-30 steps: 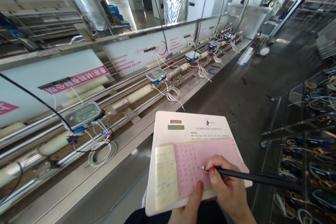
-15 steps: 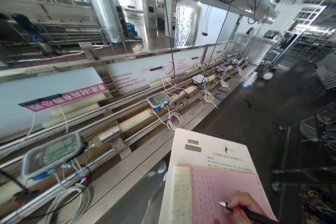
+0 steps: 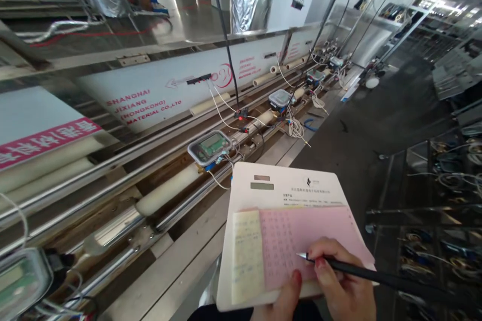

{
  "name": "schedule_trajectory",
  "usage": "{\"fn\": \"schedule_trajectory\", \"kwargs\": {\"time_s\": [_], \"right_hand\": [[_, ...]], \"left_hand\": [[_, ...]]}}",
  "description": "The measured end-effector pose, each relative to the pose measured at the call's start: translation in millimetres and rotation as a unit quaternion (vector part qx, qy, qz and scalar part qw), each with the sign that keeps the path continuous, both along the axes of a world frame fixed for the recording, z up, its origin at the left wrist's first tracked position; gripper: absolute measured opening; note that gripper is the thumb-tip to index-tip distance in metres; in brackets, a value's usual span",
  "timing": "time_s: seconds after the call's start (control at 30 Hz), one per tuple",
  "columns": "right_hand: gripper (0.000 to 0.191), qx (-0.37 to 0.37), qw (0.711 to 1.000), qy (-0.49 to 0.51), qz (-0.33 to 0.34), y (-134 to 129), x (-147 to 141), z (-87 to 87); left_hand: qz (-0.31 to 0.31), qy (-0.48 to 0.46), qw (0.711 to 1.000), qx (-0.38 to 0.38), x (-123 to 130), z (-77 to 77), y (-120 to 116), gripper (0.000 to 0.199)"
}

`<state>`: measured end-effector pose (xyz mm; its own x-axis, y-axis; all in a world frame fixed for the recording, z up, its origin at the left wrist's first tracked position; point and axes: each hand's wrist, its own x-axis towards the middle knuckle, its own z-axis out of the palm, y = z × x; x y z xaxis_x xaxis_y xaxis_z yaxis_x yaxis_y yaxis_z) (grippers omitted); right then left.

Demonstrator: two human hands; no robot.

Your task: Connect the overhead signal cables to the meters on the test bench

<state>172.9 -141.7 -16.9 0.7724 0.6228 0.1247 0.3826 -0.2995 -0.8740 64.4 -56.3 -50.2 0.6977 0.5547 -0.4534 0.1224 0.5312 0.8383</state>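
A white clipboard (image 3: pixel 241 170) with a small display at its upper left is tilted in front of me. On it lies a pink sheet (image 3: pixel 320 225) with columns of handwritten marks, and a yellowish strip of paper (image 3: pixel 246 256) covers its left side. My left hand (image 3: pixel 282 306) grips the board's lower edge, thumb on top and the other fingers mostly hidden beneath. Pinched in my right hand (image 3: pixel 341 278) is a black pen (image 3: pixel 354 270), its silver tip at the pink sheet near the written columns. Whether the tip touches the paper, I cannot tell.
Left of the board runs a metal bench (image 3: pixel 188 266) with rails and pipes. Clear-cased meters (image 3: pixel 211 146) with coiled white cables (image 3: pixel 295 128) sit along it. A black cable (image 3: pixel 222 25) hangs over the bench. Racks (image 3: pixel 417 215) of meters and wires stand at right.
My view has tilted down and shifted, so the clipboard sits higher and farther left. My left thumb and more of my right hand now show. The pen stays in my right hand.
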Motion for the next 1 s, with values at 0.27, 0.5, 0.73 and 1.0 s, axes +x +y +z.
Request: {"fn": "schedule_trajectory", "kwargs": {"time_s": [0.27, 0.5, 0.73, 1.0], "right_hand": [[0.014, -0.025, 1.0, -0.002, 0.01, 9, 23, -3.9], [0.016, -0.033, 0.998, 0.011, 0.059, -3, 58, -3.4], [0.015, -0.005, 0.998, 0.01, 0.055, -36, 110, -4.9], [0.013, 0.01, 0.998, -0.008, 0.067, -85, 174, -2.3]], "left_hand": [[0.002, 0.031, 1.0, 0.003, 26, -5.9, 3, 0.046], [0.035, 0.037, 0.998, 0.038, 55, -16.5, -19, 0.046], [0.053, 0.034, 0.997, 0.035, 105, -15.3, -53, 0.05], [0.061, 0.035, 0.996, 0.053, 165, -21.3, -107, 0.047]]}}
